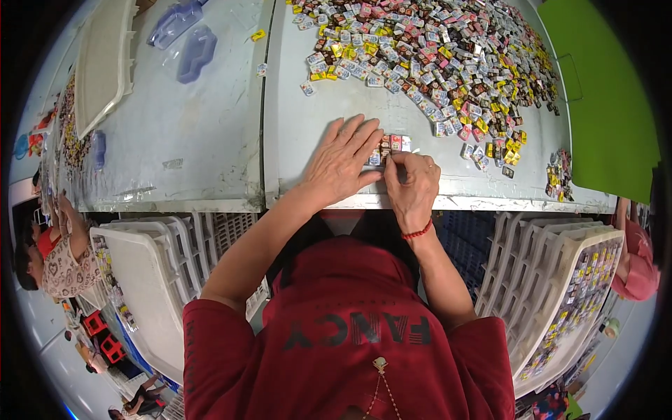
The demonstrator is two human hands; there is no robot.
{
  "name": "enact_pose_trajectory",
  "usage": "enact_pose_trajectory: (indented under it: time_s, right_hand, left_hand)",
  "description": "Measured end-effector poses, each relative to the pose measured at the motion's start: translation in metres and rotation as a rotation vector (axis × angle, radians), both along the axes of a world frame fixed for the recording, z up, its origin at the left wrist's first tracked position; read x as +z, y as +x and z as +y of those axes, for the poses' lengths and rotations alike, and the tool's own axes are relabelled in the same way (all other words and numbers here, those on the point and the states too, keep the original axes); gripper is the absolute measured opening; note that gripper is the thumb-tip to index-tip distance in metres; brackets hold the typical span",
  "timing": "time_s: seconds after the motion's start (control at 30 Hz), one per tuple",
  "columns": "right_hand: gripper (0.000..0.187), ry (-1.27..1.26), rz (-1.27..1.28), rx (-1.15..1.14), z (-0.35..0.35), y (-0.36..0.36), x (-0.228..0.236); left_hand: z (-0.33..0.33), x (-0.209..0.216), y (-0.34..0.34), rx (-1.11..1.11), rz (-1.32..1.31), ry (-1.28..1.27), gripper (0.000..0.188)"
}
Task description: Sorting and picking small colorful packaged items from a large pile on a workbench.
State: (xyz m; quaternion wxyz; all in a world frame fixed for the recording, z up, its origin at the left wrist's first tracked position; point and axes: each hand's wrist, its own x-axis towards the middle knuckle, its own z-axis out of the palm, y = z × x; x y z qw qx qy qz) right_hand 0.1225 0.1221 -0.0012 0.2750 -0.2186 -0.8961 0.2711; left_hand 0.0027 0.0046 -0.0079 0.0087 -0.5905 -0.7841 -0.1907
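Observation:
Close to the table's front edge, a small block of miniature boxes [396,142] in brown, pink and white lies between my hands. My left hand [341,159] rests palm down with its fingers stretched out, their tips along the block's left side. My right hand [414,178], a red bracelet at its wrist, is bent in a pinch at the block's near right side. Whatever is between that thumb and forefinger is too small or hidden to make out. Beyond them spreads a large heap of similar little boxes [434,63] in white, yellow, pink and brown.
Purple plastic trays [196,54] and a cream crate [105,59] lie on the left table [203,133], past a seam. A green panel [602,91] borders the right. White crates [150,294] and more crates [560,308] stand below the edge. Other people [59,259] are at both sides.

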Motion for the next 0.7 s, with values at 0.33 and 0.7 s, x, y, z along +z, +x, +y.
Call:
enact_pose_trajectory:
  time_s: [0.33,0.7]
  right_hand:
    - [0.012,0.160,-0.034,0.112,0.005,-0.001,0.005]
    - [0.019,-0.009,0.129,0.064,0.023,0.011,0.000]
  left_hand:
    - [0.000,0.003,-0.001,-0.010,0.013,0.009,0.071]
    - [-0.008,0.005,-0.005,0.008,-0.035,0.074,0.068]
